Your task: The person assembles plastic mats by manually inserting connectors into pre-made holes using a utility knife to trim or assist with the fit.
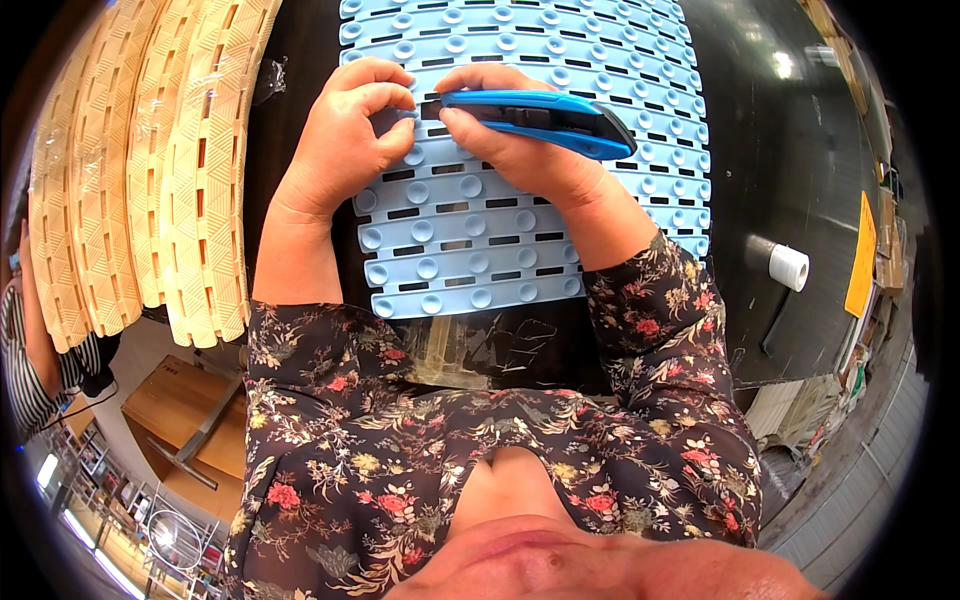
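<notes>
A light blue bath mat (480, 262) with rows of round suction cups and oblong slots lies in front of me, cups facing up. My right hand (505, 140) grips a blue and black stapler (575, 122), its narrow end pointing left over the mat. Close to that end, my left hand (360, 125) is over the mat's left edge with fingers curled and thumb drawn in. What its fingertips pinch, if anything, is too small to make out.
Beige textured slotted mats (205, 170) lie stacked along the left of the black table (745, 190). A white roll (788, 267) and a yellow strip (861, 255) sit at the right. A cardboard box (185, 415) stands below left. Another person's striped sleeve (25, 350) shows at far left.
</notes>
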### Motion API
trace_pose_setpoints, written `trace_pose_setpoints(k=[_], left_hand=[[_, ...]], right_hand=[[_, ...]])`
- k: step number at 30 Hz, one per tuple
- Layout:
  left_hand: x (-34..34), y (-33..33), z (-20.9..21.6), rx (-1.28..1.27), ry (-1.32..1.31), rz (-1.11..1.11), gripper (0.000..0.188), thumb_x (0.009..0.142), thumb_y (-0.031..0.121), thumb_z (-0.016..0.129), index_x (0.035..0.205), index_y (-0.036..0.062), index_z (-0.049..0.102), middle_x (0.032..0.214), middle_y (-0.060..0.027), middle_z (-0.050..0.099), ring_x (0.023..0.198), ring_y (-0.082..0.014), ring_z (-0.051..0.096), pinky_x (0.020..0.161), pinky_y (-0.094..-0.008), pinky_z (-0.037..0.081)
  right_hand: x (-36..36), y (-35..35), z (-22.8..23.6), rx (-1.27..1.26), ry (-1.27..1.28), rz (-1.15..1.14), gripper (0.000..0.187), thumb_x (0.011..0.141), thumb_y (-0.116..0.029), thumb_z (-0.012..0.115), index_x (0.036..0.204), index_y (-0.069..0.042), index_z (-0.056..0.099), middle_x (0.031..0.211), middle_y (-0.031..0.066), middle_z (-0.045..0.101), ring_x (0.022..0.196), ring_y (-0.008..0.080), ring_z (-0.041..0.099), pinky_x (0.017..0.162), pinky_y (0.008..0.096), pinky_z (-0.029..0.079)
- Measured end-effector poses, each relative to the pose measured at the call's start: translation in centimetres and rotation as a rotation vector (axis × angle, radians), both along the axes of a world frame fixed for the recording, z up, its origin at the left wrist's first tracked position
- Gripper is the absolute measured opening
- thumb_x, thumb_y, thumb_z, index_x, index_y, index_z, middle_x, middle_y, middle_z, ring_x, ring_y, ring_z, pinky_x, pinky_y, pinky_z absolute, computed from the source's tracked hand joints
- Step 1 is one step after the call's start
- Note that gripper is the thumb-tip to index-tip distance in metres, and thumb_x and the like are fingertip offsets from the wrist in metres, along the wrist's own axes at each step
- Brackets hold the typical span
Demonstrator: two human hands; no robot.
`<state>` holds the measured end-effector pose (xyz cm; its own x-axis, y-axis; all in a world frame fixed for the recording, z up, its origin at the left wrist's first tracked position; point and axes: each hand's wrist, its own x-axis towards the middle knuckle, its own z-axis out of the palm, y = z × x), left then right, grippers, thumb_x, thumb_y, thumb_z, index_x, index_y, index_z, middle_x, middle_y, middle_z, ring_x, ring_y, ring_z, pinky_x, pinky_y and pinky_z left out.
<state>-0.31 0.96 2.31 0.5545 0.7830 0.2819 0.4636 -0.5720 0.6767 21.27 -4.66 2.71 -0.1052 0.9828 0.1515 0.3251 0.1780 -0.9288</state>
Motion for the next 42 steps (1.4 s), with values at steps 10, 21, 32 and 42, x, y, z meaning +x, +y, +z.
trace_pose_setpoints(k=[10,21,32,42], left_hand=[[-0.24,0.02,0.02,-0.021,-0.005,-0.005,0.016,0.074,0.004,0.073,0.089,0.0010,0.072,0.111,-0.0077,0.070,0.109,-0.0270,0.063,0.095,-0.0359,0.052],[0.04,0.01,0.06,-0.028,-0.001,0.000,0.015,0.074,0.003,0.072,0.089,0.0015,0.072,0.112,-0.0080,0.069,0.109,-0.0266,0.063,0.096,-0.0358,0.051],[0.08,-0.08,0.19,-0.031,-0.006,0.005,0.015,0.073,0.003,0.073,0.088,0.0016,0.072,0.110,-0.0074,0.069,0.108,-0.0274,0.063,0.095,-0.0364,0.052],[0.09,-0.05,0.47,-0.058,-0.012,-0.006,0.015,0.073,0.002,0.073,0.088,0.0013,0.072,0.111,-0.0081,0.068,0.108,-0.0273,0.063,0.094,-0.0362,0.052]], right_hand=[[-0.10,-0.10,0.13,-0.053,0.049,-0.002,0.027,0.089,-0.025,0.075,0.112,-0.011,0.072,0.091,0.0084,0.074,0.083,0.0207,0.073,0.076,0.0334,0.058],[-0.07,-0.07,0.30,0.013,0.020,-0.026,0.027,0.088,-0.023,0.075,0.111,-0.009,0.071,0.092,0.0086,0.074,0.082,0.0208,0.072,0.075,0.0334,0.057],[-0.05,-0.13,0.34,0.004,0.007,-0.019,0.027,0.088,-0.023,0.074,0.111,-0.009,0.071,0.093,0.0087,0.074,0.083,0.0221,0.072,0.076,0.0343,0.058],[-0.08,-0.06,0.87,0.019,0.012,-0.024,0.026,0.089,-0.023,0.073,0.110,-0.009,0.071,0.093,0.0066,0.073,0.082,0.0171,0.070,0.076,0.0314,0.057]])
